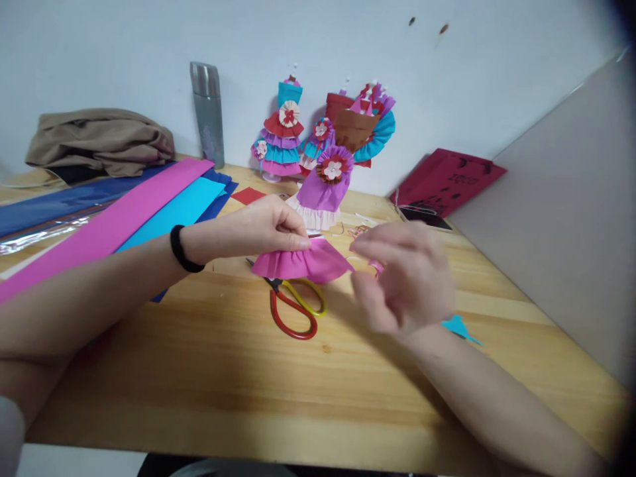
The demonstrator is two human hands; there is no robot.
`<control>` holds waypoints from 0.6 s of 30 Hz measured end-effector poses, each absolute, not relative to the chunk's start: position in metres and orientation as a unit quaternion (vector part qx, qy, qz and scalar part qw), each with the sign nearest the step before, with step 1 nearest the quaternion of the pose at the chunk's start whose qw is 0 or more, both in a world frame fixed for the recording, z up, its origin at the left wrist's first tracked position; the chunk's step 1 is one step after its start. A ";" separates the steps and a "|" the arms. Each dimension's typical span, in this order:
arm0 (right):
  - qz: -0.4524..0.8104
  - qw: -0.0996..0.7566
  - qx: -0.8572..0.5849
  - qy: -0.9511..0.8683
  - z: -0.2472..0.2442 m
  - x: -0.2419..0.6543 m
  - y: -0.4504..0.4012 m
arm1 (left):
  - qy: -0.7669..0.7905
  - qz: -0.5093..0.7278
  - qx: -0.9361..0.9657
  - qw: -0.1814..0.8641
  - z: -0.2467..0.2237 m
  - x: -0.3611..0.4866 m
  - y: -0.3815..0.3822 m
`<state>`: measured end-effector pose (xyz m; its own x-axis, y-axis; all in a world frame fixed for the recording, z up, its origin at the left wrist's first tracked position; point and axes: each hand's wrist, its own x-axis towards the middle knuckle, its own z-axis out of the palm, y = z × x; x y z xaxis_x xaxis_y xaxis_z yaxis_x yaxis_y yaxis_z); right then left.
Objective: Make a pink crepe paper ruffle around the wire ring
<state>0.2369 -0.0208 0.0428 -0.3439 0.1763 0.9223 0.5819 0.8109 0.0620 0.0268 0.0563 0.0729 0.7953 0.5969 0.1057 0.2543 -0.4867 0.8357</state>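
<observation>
Thumb and forefinger of the left hand (271,228) are pinching the gathered upper edge of a pink ruffled piece (301,264) in the head view, and the piece is hanging over the middle of the worktop (199,397), its free corner pointing toward the worktop's right edge. The left forearm is stretching in from near the front left corner, a black band (186,248) circling the wrist, with the knuckles turning upward. The right hand (407,278) is hovering just beside the free corner, blurred, the thumb standing parted from the curved fingers so that a gap is showing between them. Its forearm is slanting in over the front right corner.

Scissors (275,285) with one red and one yellow handle are lying below the pink piece, the handles pointing toward the front edge. A purple dress (322,189) with a pale frill is standing just behind the left hand, and a tiered dress (281,142) is standing near the far edge. A long pink strip (114,225) is lying across the left side, partly over blue sheets. A blue scrap (458,326) is resting near the right forearm, toward the right edge.
</observation>
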 end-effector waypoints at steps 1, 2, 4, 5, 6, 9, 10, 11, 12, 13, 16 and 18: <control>-0.149 0.558 -0.280 -0.767 0.042 0.239 -0.017 | 0.247 0.195 0.850 0.422 0.074 0.026 0.058; -0.091 0.583 -0.319 -0.742 0.040 0.240 -0.013 | 0.242 0.195 0.859 0.406 0.075 0.025 0.059; 0.067 0.587 -0.379 -0.712 0.034 0.243 -0.003 | 0.235 0.197 0.873 0.380 0.078 0.023 0.060; 0.150 0.571 -0.395 -0.704 0.031 0.243 0.001 | 0.231 0.197 0.878 0.369 0.079 0.023 0.060; 0.224 0.555 -0.400 -0.694 0.027 0.243 0.006 | 0.229 0.196 0.884 0.357 0.080 0.022 0.060; 0.405 0.511 -0.391 -0.649 0.021 0.242 0.016 | 0.222 0.183 0.904 0.316 0.084 0.020 0.059; 0.449 0.501 -0.388 -0.630 0.020 0.242 0.018 | 0.219 0.178 0.911 0.301 0.086 0.019 0.058; 0.487 0.492 -0.388 -0.608 0.019 0.242 0.019 | 0.215 0.173 0.917 0.288 0.087 0.018 0.057; 0.518 0.483 -0.391 -0.588 0.019 0.241 0.020 | 0.208 0.167 0.923 0.278 0.089 0.017 0.056; 0.541 0.475 -0.395 -0.571 0.019 0.241 0.020 | 0.200 0.161 0.928 0.270 0.091 0.016 0.055; 0.578 0.453 -0.415 -0.538 0.022 0.241 0.019 | 0.179 0.138 0.945 0.237 0.095 0.014 0.052; 0.585 0.445 -0.433 -0.522 0.026 0.240 0.017 | 0.178 0.122 0.955 0.204 0.096 0.014 0.052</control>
